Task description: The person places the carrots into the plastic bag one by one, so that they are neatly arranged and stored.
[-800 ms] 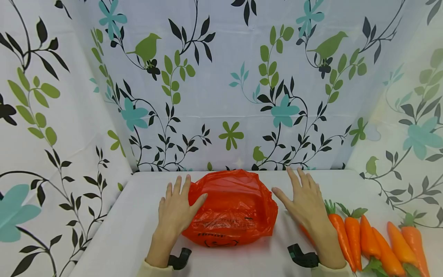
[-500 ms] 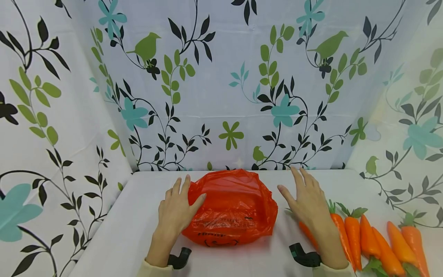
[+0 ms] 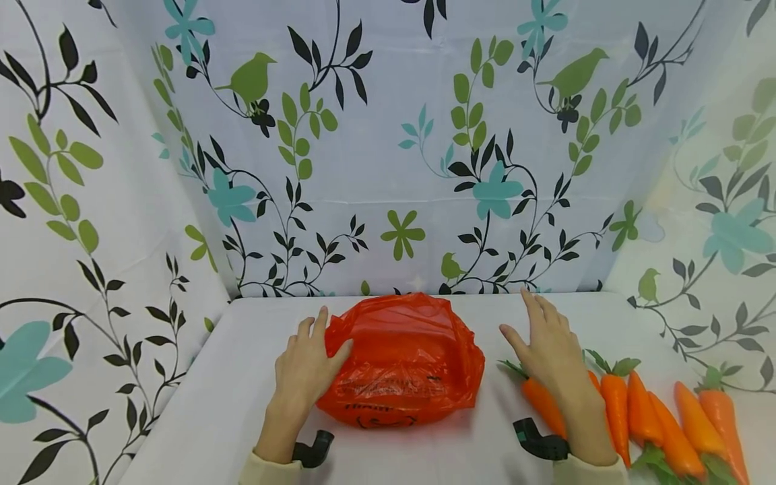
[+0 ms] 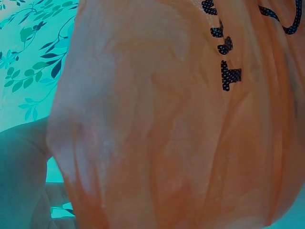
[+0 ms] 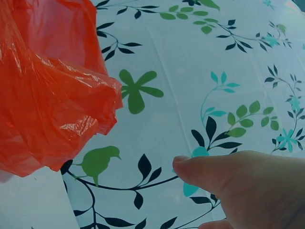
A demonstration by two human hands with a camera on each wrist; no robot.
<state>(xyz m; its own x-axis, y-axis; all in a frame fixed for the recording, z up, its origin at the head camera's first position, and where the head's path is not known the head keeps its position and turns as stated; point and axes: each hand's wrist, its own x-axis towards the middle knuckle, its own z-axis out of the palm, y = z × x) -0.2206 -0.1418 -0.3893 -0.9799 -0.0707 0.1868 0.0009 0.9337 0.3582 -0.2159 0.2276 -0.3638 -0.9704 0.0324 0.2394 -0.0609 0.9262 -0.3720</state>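
Observation:
A red plastic bag with black print stands on the white table, its top gaping. At its left side is my left hand, fingers loosely spread, the thumb over the bag's edge; whether it touches is not clear. In the left wrist view the bag fills most of the picture beside the hand. My right hand hovers apart from the bag, above an orange carrot with a green top, and holds nothing. The right wrist view shows its thumb apart from the bag.
Several more carrots lie in a row at the right side of the white table. A curtain printed with leaves and birds hangs behind the table and along both sides. Black wrist mounts sit at both wrists.
My right hand has moved to the right, away from the bag, uncovering more of the carrot under it. The left hand stays beside the bag. The head view has shifted slightly.

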